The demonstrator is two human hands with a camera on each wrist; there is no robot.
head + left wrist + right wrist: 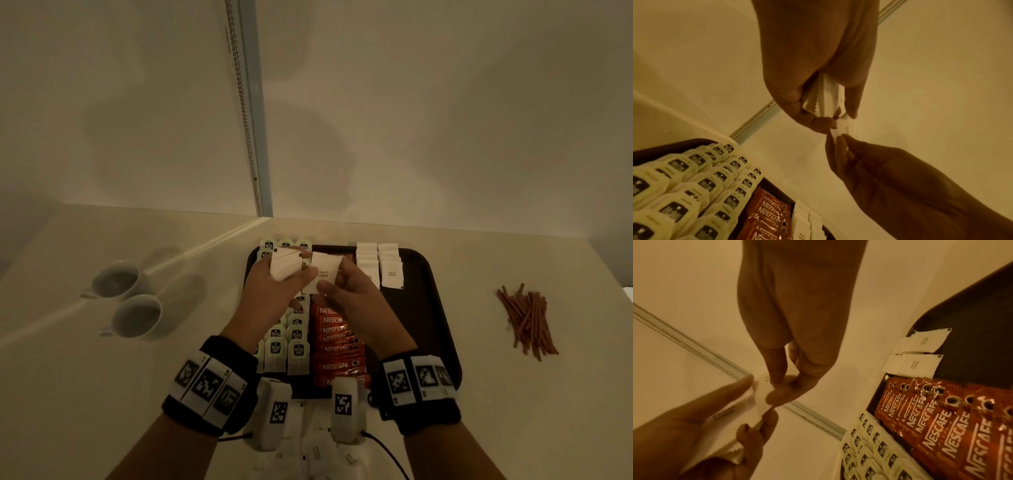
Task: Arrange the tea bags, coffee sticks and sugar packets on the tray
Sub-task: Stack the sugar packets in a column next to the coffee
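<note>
Over the dark tray (424,308), my left hand (291,274) grips a small stack of white sugar packets (286,267). My right hand (329,286) pinches one sugar packet (323,272) at the stack's edge. In the left wrist view the stack (824,97) sits between the thumb and fingers, and the right hand's fingertips (840,142) meet it from below. The right wrist view shows the pinched packet (762,395). On the tray lie tea bags (296,353) on the left, red coffee sticks (339,346) in the middle and two rows of sugar packets (390,270) to their right.
Two white cups (116,277) (137,315) stand left of the tray. A loose pile of brown sticks (527,318) lies on the counter at the right. More white packets (308,452) lie at the near edge, below my wrists. A wall rises just behind the tray.
</note>
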